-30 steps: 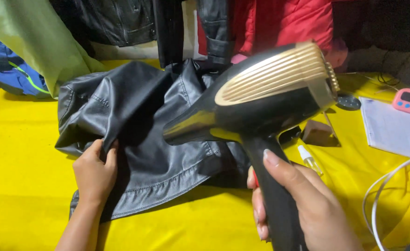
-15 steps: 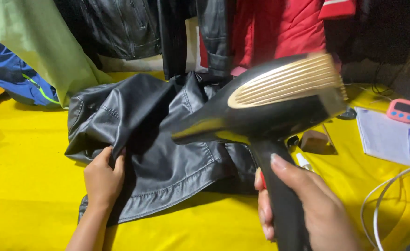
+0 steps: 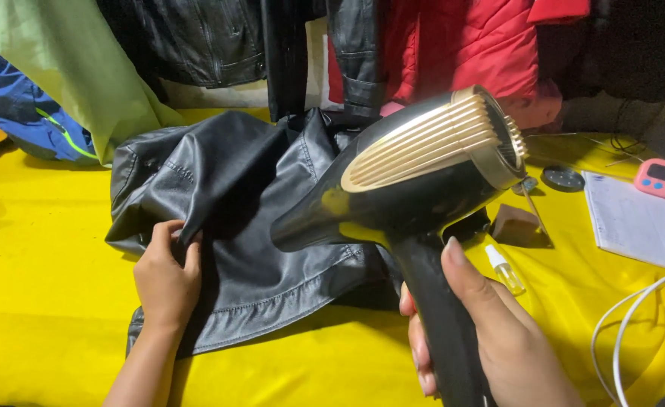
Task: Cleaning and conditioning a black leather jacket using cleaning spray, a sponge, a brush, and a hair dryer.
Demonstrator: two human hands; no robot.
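Yellow-covered table [image 3: 38, 301], hanging jackets [image 3: 453, 45] behind, dim backdrop, bright overhead light

Left hand [image 3: 168, 280] rests flat with fingers pinched; right hand [image 3: 491, 332] is curled, thumb raised.

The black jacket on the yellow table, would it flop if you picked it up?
Probably floppy: the black jacket lies crumpled in soft folds where the left hand pinches it. Its shiny surface suggests it may be slippery.
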